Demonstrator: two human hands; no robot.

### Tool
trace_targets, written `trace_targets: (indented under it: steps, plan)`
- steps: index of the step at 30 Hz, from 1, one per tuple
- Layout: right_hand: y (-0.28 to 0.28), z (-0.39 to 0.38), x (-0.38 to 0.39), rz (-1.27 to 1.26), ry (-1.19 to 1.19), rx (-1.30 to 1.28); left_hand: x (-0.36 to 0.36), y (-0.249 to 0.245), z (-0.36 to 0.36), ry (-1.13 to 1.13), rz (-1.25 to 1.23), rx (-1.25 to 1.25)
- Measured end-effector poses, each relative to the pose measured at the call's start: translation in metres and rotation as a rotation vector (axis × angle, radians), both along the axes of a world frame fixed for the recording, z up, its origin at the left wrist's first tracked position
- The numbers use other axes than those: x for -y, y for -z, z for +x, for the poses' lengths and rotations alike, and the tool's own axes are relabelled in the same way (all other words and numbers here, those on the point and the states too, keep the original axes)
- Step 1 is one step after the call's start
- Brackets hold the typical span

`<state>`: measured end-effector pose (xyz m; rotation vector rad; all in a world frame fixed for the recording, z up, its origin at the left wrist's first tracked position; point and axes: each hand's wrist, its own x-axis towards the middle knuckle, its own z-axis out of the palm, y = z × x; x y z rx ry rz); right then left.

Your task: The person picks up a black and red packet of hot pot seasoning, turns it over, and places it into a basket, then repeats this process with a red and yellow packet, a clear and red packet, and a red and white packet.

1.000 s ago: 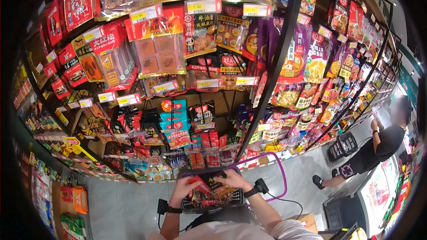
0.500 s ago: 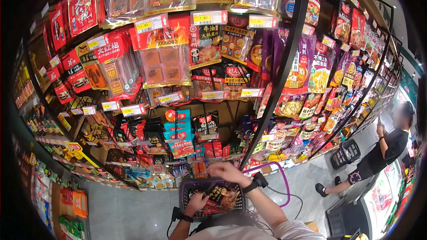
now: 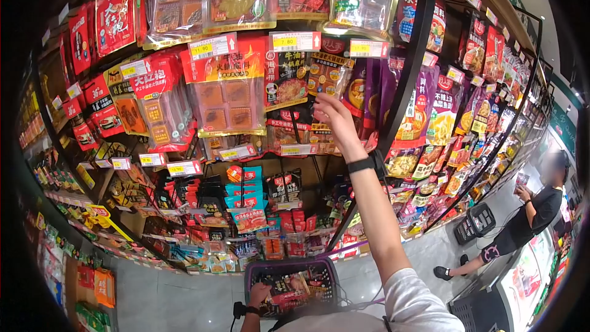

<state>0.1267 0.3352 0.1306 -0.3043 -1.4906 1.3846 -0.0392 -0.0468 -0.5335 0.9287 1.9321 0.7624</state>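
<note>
My right hand (image 3: 335, 120) is raised to the middle shelf with its fingers apart and nothing in them. Its fingertips overlap a black-and-orange hot pot seasoning packet (image 3: 330, 75) hanging under a price tag. Just left of it hangs a black-and-red seasoning packet (image 3: 286, 77). Down in front of me, my left hand (image 3: 259, 294) is inside the left side of the dark shopping basket (image 3: 336, 280), its fingers closed at the edge of a black-and-red hot pot seasoning packet (image 3: 292, 289). More packaging lies around that packet, partly hidden by my body.
A black upright post (image 3: 405, 61) divides the shelves right of my hand. Large red packets (image 3: 226, 95) hang to the left, with turquoise packets (image 3: 246, 197) lower down. Along the aisle at right stands a person (image 3: 541, 209) holding a small packet, beside a black basket (image 3: 474, 224).
My right hand has risen from above the basket to the hanging packets. My left hand has shifted slightly left and down. The person at right now shows a packet in hand.
</note>
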Motion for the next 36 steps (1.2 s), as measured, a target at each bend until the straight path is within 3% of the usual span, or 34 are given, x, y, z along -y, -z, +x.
trace_targets:
  steps: [2, 6, 7, 10, 14, 15, 16, 19, 26, 30, 34, 36]
  plan:
    - [0.0, -0.018, -0.023, 0.082, 0.12, 0.06, 0.007, -0.072, 0.013, 0.148, 0.24, -0.205]
    - [-0.001, -0.046, -0.053, 0.055, 0.189, 0.108, 0.024, -0.17, 0.05, -0.146, 0.217, 0.679]
    - [-0.005, -0.049, -0.052, 0.028, 0.18, 0.154, 0.025, -0.183, 0.053, -0.031, 0.16, 0.639]
    - [-0.009, -0.061, -0.05, -0.045, 0.114, 0.183, 0.02, -0.173, 0.059, -0.019, 0.097, 0.774]
    - [-0.009, -0.072, -0.054, -0.009, 0.23, 0.272, 0.025, -0.263, 0.078, -0.045, 0.096, 0.852]
    - [-0.017, -0.073, -0.043, -0.012, 0.36, 0.288, 0.025, -0.256, 0.078, -0.029, 0.101, 0.855]
    - [0.0, -0.084, -0.075, 0.14, 0.492, 0.213, 0.022, -0.245, 0.076, -0.012, 0.106, 0.856]
    - [-0.004, -0.088, -0.079, 0.051, 0.424, 0.148, 0.02, -0.25, 0.076, -0.011, 0.121, 0.871]
    - [-0.004, -0.081, -0.069, -0.119, 0.0, 0.145, 0.011, -0.285, 0.073, -0.048, 0.159, 0.831]
    - [-0.009, -0.073, -0.051, 0.18, 0.153, 0.133, 0.009, -0.29, 0.073, -0.039, 0.063, 0.869]
    - [-0.028, -0.031, -0.041, 0.268, 0.293, 0.073, 0.01, -0.298, 0.076, -0.031, 0.024, 0.91]
    - [-0.043, -0.007, -0.023, 0.153, 0.084, -0.043, 0.009, -0.3, 0.081, -0.021, 0.05, 0.932]
